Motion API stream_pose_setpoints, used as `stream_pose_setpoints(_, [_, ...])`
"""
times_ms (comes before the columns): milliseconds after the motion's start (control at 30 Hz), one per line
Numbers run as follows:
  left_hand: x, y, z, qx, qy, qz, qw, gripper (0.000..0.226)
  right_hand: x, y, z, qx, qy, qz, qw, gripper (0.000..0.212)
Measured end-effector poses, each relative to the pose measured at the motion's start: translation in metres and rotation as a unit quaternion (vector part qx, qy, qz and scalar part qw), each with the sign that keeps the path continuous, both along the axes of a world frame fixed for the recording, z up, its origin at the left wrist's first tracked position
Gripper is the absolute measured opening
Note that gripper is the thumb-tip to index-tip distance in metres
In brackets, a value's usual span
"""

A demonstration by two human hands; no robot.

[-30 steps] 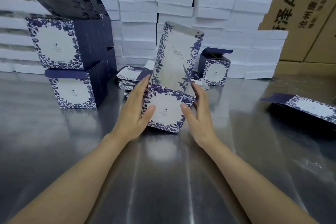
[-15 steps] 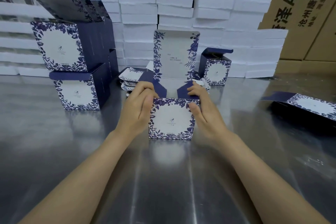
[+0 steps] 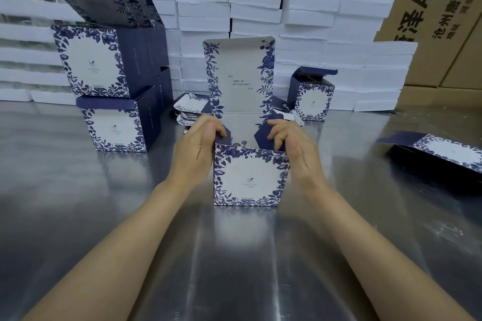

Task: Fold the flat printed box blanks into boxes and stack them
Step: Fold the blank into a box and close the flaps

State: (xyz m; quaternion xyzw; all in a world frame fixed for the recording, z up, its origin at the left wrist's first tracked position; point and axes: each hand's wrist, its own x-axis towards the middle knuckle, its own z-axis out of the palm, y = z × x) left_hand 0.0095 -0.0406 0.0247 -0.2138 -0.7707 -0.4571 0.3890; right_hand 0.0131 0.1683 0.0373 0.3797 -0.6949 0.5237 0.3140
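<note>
1. Steel worktable (image 3: 78, 216), reflective and probably slick: the upright blue-floral printed card box (image 3: 247, 177), at centre, could skid if pressed unevenly.
2. Tall lid panel (image 3: 240, 75) stands open at 12 o'clock; rushed closing risks creasing it.
3. Left hand (image 3: 195, 148) and right hand (image 3: 294, 148) each pinch a navy side flap (image 3: 263, 133); uneven tucking would jam them.

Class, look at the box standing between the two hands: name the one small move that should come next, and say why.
Probably fold the two navy side flaps fully inward. The box stands upright, its lid up, and the left hand and right hand already pinch those flaps.
</note>
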Motion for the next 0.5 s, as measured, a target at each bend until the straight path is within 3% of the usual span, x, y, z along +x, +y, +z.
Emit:
stream_pose_setpoints(167, [-0.003, 0.002, 0.009, 0.061, -0.05, -0.026, 0.997, 0.047, 0.004, -0.003, 0.002, 0.006, -0.007, 0.0, 1.0, 0.075])
stream_pose_setpoints(267, [0.001, 0.002, 0.013, 0.107, -0.038, -0.022, 0.993, 0.054, 0.004, 0.002, 0.004, 0.022, -0.012, 0.004, 1.0, 0.079])
stream_pose_setpoints(367, [0.007, 0.003, 0.013, 0.097, -0.016, -0.025, 0.995, 0.058, 0.004, 0.005, 0.008, -0.018, -0.018, 0.013, 1.0, 0.074])
stream_pose_setpoints(500, [0.011, 0.009, 0.01, 0.085, -0.017, -0.042, 0.995, 0.069, 0.002, 0.008, 0.006, -0.002, 0.043, -0.044, 0.998, 0.071])
